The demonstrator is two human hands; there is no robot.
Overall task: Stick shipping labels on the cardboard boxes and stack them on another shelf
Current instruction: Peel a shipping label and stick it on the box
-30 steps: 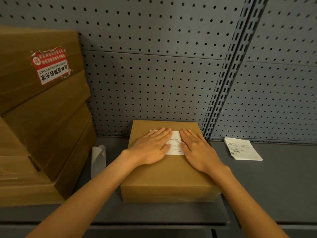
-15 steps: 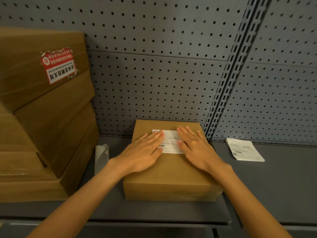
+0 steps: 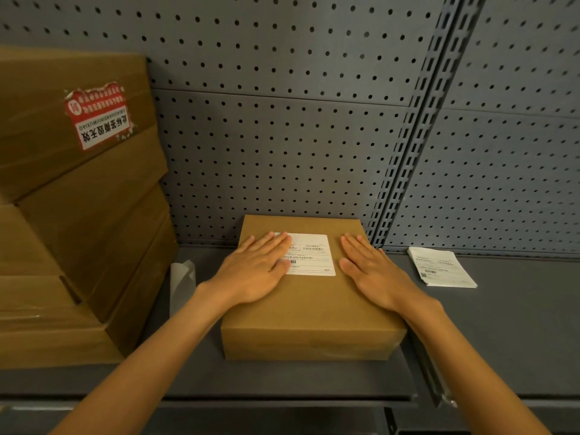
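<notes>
two hands (image 3: 317, 271) slid apart; one label (image 3: 310, 254) uncovered.

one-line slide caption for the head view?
Both hands, left hand and right hand, flat on cardboard box, left fingers overlapping shipping label.

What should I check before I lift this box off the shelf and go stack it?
1. Label on the box top: ok, it lies flat and square, right and near edges showing no lift.
2. Label's left edge: cannot tell, the left hand covers it.
3. Hands ready to lift: not ok, the left hand and the right hand lie flat on top, no grip on the sides.
4. Room at the box sides: ok, bare shelf to the right, a gap to the stack on the left.
5. Spare labels: ok, lying apart from the box.
6. Loose paper left of the box: cannot tell if it touches.
</notes>
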